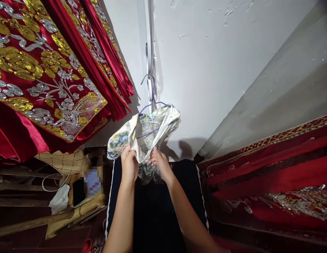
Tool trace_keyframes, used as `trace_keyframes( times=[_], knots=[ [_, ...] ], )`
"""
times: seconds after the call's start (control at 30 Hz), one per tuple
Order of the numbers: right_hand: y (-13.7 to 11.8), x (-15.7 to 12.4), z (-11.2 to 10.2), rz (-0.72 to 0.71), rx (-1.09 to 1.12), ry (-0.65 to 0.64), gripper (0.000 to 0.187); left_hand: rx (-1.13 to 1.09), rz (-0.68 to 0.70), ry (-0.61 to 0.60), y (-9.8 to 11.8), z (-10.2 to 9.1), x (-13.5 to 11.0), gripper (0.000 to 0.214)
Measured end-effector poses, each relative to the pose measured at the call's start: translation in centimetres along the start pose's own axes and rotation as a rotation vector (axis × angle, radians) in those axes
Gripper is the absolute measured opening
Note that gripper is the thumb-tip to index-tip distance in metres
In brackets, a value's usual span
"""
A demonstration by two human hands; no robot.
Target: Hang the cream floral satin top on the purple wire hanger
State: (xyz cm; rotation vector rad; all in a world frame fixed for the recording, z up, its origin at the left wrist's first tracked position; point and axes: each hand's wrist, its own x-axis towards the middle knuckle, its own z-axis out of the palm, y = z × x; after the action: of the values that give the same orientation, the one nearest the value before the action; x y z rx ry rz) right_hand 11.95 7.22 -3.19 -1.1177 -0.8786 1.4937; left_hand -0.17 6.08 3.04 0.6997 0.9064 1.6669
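A white garment with a blue and yellow floral print [121, 138] hangs on a purple wire hanger [153, 92]. The hanger's hook is up by a narrow pale strip on the wall, but whether it is hooked there I cannot tell. My left hand [129, 162] pinches the front edge of the garment's opening on the left. On the right side of the same opening, my right hand [159, 161] grips the edge between thumb and fingers. Between both hands the neckline sags in a curve, and the hanger's lower bar shows inside it. The garment's lower part drops out of sight behind my hands.
Red cloths with gold and silver embroidery [58, 63] hang at the upper left. More red embroidered fabric [258, 168] lies on the right. A wooden chair [73, 214] at lower left bears a phone [79, 191] and white tissue [60, 199]. A white wall [200, 70] stands ahead.
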Motion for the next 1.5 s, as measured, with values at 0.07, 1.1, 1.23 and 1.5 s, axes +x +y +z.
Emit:
trace_keyframes(
  times=[0.07,1.1,1.23,1.5],
  knots=[
    [-1.3,-0.7,0.0,0.040,0.072,-0.056,0.053,0.005,-0.044,-0.031,0.4,0.2,-0.5,0.007],
    [-16.2,2.1,1.9,-0.265,-0.018,-0.052,0.019,0.851,0.252,-0.339,-7.6,-0.3,-0.4,0.009],
    [-17.4,1.7,2.5,-0.344,-0.019,-0.072,0.020,0.860,0.242,-0.430,-6.8,-0.1,1.1,0.010],
    [-16.9,-1.3,1.6,-0.402,-0.196,-0.090,0.022,0.599,0.687,-0.355,3.8,5.3,3.1,0.038]
  ],
)
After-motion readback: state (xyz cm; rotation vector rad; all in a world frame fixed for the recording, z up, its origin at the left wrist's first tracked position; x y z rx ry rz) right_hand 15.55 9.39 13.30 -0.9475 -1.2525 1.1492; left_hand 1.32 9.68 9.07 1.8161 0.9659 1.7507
